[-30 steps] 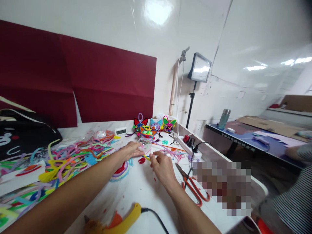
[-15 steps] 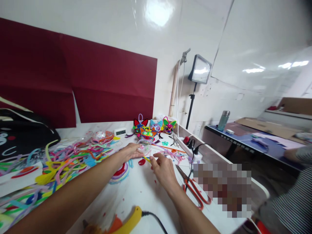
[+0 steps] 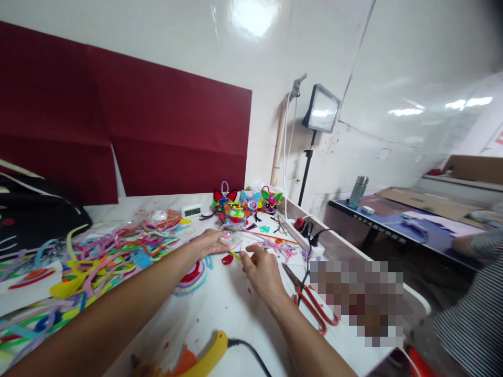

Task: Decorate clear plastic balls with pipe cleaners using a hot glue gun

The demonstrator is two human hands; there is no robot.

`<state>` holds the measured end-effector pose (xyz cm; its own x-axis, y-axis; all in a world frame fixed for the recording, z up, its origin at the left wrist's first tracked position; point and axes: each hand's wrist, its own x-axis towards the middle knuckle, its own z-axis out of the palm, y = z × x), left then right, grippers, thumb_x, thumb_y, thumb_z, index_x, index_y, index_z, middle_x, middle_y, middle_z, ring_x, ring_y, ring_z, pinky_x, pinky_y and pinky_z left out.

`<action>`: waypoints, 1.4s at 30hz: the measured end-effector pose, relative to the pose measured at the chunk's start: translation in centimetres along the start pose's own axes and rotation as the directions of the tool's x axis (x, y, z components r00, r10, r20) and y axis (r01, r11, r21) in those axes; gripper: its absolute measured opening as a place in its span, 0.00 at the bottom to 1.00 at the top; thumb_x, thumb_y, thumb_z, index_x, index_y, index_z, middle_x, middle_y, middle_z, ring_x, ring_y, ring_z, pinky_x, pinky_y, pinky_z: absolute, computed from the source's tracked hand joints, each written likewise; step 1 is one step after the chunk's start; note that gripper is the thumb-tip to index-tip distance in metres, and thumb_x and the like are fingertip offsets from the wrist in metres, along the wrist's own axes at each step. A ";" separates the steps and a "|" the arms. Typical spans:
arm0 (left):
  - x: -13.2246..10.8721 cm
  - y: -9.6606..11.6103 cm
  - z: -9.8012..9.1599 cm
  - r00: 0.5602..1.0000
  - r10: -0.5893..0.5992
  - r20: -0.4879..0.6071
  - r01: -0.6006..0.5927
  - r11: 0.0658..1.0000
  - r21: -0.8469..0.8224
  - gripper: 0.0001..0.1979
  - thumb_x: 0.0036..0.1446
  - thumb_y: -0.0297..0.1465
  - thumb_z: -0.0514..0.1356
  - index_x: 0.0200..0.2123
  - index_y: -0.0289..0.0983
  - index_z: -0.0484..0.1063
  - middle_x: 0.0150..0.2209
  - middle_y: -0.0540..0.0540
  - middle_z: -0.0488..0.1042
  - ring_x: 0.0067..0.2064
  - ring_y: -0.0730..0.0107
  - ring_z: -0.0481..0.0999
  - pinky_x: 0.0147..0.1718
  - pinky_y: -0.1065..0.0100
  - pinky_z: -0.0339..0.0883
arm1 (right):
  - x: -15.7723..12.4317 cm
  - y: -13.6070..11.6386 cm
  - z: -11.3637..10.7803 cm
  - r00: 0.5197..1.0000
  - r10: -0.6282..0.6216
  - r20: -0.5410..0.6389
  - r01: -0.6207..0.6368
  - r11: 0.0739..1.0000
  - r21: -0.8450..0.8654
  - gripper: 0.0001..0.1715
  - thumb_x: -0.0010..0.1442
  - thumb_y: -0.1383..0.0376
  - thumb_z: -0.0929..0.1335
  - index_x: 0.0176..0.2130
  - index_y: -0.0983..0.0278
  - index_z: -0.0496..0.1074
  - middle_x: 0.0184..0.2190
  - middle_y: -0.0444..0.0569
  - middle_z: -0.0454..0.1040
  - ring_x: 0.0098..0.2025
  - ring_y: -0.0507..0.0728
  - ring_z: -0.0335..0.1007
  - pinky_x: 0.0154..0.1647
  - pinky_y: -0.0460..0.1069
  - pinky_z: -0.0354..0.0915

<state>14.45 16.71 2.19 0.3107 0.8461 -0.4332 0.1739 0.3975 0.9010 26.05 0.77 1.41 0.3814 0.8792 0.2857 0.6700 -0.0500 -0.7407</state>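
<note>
My left hand [image 3: 208,244] reaches to the middle of the white table [image 3: 236,324], its fingers closed on the edge of a clear plastic bag [image 3: 228,236] with small pink and green bits inside. Just to the right, my right hand [image 3: 261,269] pinches a thin yellow stick [image 3: 234,254] that points at the bag. Between the hands lies a small red piece [image 3: 227,259]. A coil of rainbow-coloured strips [image 3: 190,280] is under my left forearm. Orange-handled scissors [image 3: 310,303] lie half open beside my right wrist.
Pipe cleaners [image 3: 98,267] are heaped at left. Several cat-faced ornaments [image 3: 234,213] stand at the back near a small digital clock [image 3: 191,211]. A yellow glue gun [image 3: 208,361] with a cord lies in front. A power strip [image 3: 304,235] runs along the right edge; a person in stripes [image 3: 471,309] is beyond.
The view has shifted slightly. Both hands stay almost in place, the left on the bag and the right on the yellow stick.
</note>
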 end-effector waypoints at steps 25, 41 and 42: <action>1.1 -0.3 -0.2 0.998 0.067 -0.017 -0.067 0.998 0.008 0.09 0.58 0.27 0.63 0.40 0.26 0.74 0.25 0.38 0.79 0.27 0.62 0.82 0.32 0.70 0.79 | -0.2 -0.7 -0.5 0.999 0.031 0.033 -0.029 0.998 -0.060 0.20 0.65 0.58 0.66 0.51 0.65 0.77 0.31 0.53 0.82 0.37 0.61 0.79 0.39 0.50 0.65; -1.1 0.8 0.0 0.995 0.102 -0.005 -0.101 0.995 0.017 0.06 0.60 0.22 0.57 0.31 0.31 0.72 0.22 0.39 0.78 0.23 0.65 0.81 0.29 0.71 0.78 | 1.1 0.6 -0.9 0.988 0.005 -0.156 -0.023 0.994 -0.109 0.18 0.63 0.68 0.66 0.52 0.66 0.75 0.44 0.56 0.80 0.45 0.63 0.77 0.47 0.54 0.67; -1.5 0.8 -0.1 0.994 0.107 0.007 -0.107 0.994 0.014 0.06 0.60 0.22 0.58 0.31 0.32 0.72 0.22 0.38 0.78 0.24 0.64 0.81 0.29 0.71 0.78 | 1.2 0.8 -1.0 0.984 -0.012 -0.177 -0.009 0.994 -0.113 0.19 0.62 0.69 0.66 0.52 0.66 0.75 0.47 0.57 0.79 0.48 0.64 0.75 0.49 0.54 0.66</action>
<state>14.03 15.82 3.61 0.3342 0.8813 -0.3342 0.1527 0.2993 0.9419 27.63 1.36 1.77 0.4801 0.7822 0.3971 0.7344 -0.1109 -0.6696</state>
